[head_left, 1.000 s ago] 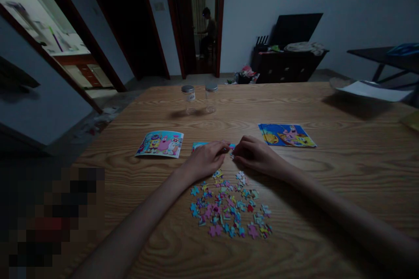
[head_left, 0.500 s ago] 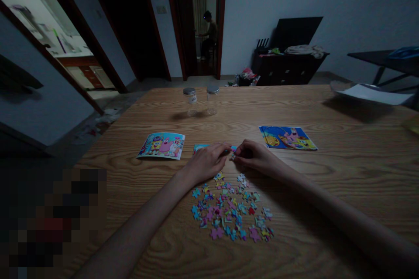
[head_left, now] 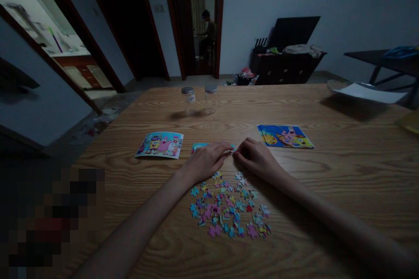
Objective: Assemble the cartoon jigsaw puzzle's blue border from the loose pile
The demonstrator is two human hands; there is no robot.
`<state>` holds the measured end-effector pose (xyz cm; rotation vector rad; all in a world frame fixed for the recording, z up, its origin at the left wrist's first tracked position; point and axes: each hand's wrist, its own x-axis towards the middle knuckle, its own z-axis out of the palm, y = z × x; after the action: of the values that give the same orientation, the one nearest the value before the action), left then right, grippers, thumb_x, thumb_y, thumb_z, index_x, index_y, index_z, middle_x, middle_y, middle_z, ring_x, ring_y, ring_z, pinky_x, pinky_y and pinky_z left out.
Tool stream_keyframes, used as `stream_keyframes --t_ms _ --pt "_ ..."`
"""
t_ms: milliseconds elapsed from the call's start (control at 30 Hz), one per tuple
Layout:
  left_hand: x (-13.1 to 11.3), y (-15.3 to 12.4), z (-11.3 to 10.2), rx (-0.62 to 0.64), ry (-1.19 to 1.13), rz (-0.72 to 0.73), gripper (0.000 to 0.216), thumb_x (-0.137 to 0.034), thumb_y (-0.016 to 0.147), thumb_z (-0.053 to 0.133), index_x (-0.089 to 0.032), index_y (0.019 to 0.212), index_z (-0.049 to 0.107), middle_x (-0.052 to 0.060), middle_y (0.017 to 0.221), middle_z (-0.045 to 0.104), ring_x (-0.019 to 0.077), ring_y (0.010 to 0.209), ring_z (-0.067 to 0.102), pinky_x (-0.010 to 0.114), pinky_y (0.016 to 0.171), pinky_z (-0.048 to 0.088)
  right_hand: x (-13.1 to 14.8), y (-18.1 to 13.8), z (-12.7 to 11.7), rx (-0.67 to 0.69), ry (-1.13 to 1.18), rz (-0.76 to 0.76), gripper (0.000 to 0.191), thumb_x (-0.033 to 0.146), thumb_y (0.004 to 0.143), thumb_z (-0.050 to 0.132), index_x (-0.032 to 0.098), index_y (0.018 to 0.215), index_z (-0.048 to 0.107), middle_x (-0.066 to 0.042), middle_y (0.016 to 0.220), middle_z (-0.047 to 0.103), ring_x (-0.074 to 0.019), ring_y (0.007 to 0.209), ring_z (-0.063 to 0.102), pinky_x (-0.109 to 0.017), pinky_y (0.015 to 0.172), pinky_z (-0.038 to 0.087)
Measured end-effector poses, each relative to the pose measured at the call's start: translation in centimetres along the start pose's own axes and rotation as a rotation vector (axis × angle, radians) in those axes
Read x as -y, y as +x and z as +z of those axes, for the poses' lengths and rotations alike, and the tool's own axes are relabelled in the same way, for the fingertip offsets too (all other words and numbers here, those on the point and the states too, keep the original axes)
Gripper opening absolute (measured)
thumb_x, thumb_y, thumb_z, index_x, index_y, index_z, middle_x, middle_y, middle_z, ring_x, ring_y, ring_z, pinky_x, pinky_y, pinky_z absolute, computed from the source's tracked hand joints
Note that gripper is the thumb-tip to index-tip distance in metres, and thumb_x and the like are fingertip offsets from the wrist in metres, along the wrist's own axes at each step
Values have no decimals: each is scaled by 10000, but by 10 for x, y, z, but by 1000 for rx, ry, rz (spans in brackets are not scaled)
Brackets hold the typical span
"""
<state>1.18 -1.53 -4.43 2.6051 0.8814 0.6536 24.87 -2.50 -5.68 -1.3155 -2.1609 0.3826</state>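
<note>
My right hand point(head_left: 257, 154) is closed in a pinch, thumb and forefinger on a small jigsaw piece point(head_left: 233, 151) that is mostly hidden. Close beside it, my left hand point(head_left: 209, 158) lies over a strip of joined jigsaw puzzle point(head_left: 198, 145), its fingers stretched toward the right fingertips. Only the strip's blue upper edge shows past that hand. Between my forearms spreads a pile of loose jigsaw pieces point(head_left: 225, 209) in pink, blue, yellow and white.
A cartoon picture sheet point(head_left: 160, 144) lies left on the wooden table point(head_left: 131, 192), and blue picture cards point(head_left: 286, 136) lie right. Two lidded clear jars point(head_left: 189, 101) stand behind. A white sheet point(head_left: 368, 93) rests at the far right. A person point(head_left: 207, 35) sits beyond the doorway.
My right hand has turned slightly and come nearer the strip's right end; the piece at its fingertips shows less now. The left hand stays on the strip. The whole view has shifted a little.
</note>
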Motion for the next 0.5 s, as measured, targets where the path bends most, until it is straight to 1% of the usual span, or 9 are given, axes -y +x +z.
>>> stream_keyframes --t_ms 100,167,200,267,367,433,500 --pt "1 0 0 6 12 4 323 -191 1070 471 -230 1362 602 79 1451 642 227 1360 599 423 1145 508 3 -1 -3 -21 -7 -22 187 302 986 617 198 830 625 -79 845 641 -203 728 602 -329 645 454" --pt "2 -1 1 10 26 3 327 -197 1071 480 -224 1366 617 84 1465 634 232 1364 597 430 1143 513 4 -3 -8 -11 6 -57 180 290 1012 578 204 859 619 -85 868 634 -207 750 605 -333 654 475" --pt "2 -1 0 9 33 4 330 -201 1072 483 -226 1371 621 84 1469 631 234 1363 598 431 1140 518 4 -5 -12 -4 9 -88 165 280 1025 554 207 897 628 -93 897 637 -215 782 613 -342 674 493" --pt "2 -1 0 8 42 16 339 -196 1068 489 -231 1377 625 81 1471 629 235 1362 600 428 1133 526 3 -10 -18 10 -8 -177 147 261 1044 520 215 1039 660 -117 1002 660 -244 890 628 -384 758 528" --pt "0 0 -2 20 62 55 336 -196 1073 478 -220 1369 636 90 1452 641 241 1380 586 426 1134 526 0 -14 -24 41 -98 -306 254 240 1057 491 239 1227 679 -133 1172 693 -294 1049 611 -483 908 529" --pt "0 0 -3 20 78 64 330 -221 1088 457 -214 1361 643 99 1439 649 247 1392 576 431 1136 522 0 -14 -25 93 -121 -353 296 235 1059 488 261 1271 692 -115 1238 709 -305 1101 609 -522 962 519" --pt "0 0 -2 15 81 66 334 -237 1097 439 -216 1363 641 99 1440 650 242 1392 577 432 1138 520 0 -14 -24 119 -118 -350 307 239 1057 492 272 1265 716 -104 1243 722 -305 1103 623 -533 962 526"
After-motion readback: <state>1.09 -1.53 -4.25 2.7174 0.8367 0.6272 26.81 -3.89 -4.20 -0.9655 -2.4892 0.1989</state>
